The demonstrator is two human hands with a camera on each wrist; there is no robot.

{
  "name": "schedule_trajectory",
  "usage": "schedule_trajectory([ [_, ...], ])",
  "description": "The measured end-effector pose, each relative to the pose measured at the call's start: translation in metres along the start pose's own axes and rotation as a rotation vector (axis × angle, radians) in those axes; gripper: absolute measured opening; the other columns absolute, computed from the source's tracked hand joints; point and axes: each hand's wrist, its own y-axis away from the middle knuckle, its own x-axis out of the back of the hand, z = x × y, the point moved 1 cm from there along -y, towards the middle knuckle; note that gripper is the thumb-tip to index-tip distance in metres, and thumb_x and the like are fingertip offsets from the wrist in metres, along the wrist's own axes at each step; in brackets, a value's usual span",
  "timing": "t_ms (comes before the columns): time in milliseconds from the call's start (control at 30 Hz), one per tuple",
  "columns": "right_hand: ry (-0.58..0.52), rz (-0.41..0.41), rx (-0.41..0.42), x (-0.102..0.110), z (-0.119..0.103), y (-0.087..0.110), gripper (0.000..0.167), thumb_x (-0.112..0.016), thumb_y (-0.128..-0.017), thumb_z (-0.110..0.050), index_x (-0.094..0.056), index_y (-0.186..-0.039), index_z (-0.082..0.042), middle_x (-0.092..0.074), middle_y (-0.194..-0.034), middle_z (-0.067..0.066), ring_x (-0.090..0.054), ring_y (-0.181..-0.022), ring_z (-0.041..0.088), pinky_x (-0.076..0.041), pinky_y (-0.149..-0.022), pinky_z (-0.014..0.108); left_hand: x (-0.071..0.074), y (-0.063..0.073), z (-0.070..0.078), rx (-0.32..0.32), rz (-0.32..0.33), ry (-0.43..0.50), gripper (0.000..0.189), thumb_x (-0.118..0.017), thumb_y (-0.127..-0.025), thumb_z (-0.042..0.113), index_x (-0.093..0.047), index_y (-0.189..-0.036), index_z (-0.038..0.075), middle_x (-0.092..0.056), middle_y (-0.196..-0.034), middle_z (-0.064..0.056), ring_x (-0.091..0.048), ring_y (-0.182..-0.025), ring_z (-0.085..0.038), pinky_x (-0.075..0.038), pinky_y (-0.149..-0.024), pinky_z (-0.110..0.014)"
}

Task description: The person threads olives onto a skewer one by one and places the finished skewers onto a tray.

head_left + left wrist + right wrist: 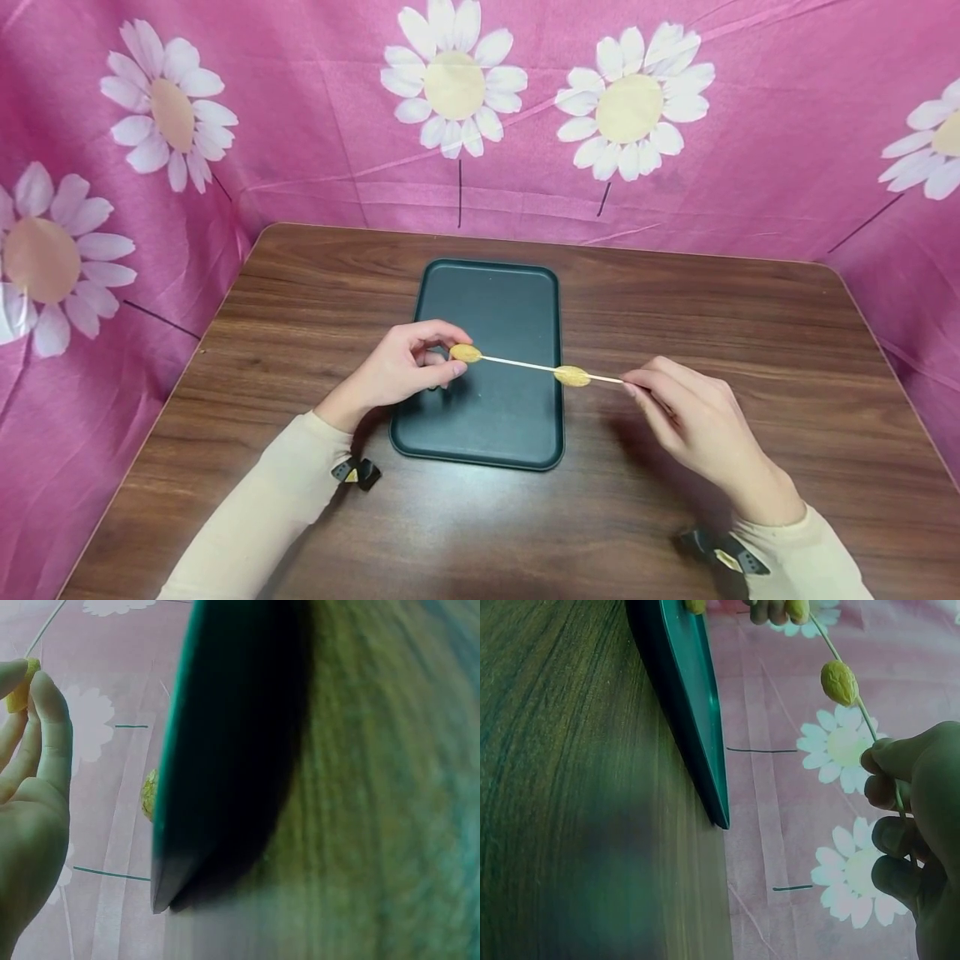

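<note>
A thin pale wooden skewer (pixel 517 363) stretches between the two hands above the tray. Thumb and fingers of the left hand (pixel 401 364) pinch a yellow, wrinkled oval piece (pixel 467 353) at the skewer's left end. A second such oval piece (pixel 572 377) is threaded farther along, closer to the right hand (pixel 701 421), which grips the stick's other end. In the right wrist view the stick (pixel 866 718) runs down into that hand's curled fingers. Another yellow oval piece (pixel 150 795) lies on the tray, mostly hidden beneath the left hand in the head view.
The dark green tray (pixel 495 292) lies on a brown wood-grain table (pixel 690 308). Pink cloth (pixel 300 100) with white daisies hangs behind and at both sides. Black straps (pixel 357 473) sit at the cuffs of the cream sleeves (pixel 262 492).
</note>
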Motion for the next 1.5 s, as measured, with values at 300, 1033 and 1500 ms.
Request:
schedule_trajectory([
  [300, 0.007, 0.002, 0.004, 0.001, 0.000, -0.001, 0.043, -0.051, -0.115, -0.035, -0.077, -0.096, -0.007, -0.069, -0.085, -0.005, -0.052, -0.064, 0.004, -0.041, -0.055, 0.021, 0.000, 0.000, 0.001, 0.002, 0.008, -0.019, 0.032, -0.076, -0.094, -0.006, -0.070, -0.125, -0.006, -0.072, -0.106, -0.013, -0.067, -0.068, -0.010, -0.057, -0.064, -0.023],
  [1033, 0.099, 0.038, 0.108, 0.010, -0.004, -0.009, 0.038, -0.051, -0.114, -0.027, -0.078, -0.096, -0.007, -0.068, -0.081, -0.002, -0.058, -0.061, 0.013, -0.046, -0.052, 0.030, -0.004, -0.001, 0.004, 0.007, 0.020, -0.106, 0.028, -0.079, -0.095, 0.001, -0.075, -0.122, 0.000, -0.074, -0.102, -0.011, -0.063, -0.068, -0.007, -0.051, -0.061, -0.020],
  [1500, 0.116, 0.039, 0.128, 0.013, -0.008, -0.014, 0.038, -0.051, -0.114, -0.026, -0.078, -0.095, -0.008, -0.064, -0.078, -0.003, -0.054, -0.058, 0.013, -0.042, -0.049, 0.030, -0.007, -0.005, 0.002, -0.043, 0.004, -0.100, 0.027, -0.080, -0.092, -0.004, -0.074, -0.119, -0.004, -0.075, -0.098, -0.015, -0.067, -0.070, -0.009, -0.058, -0.065, -0.022],
])
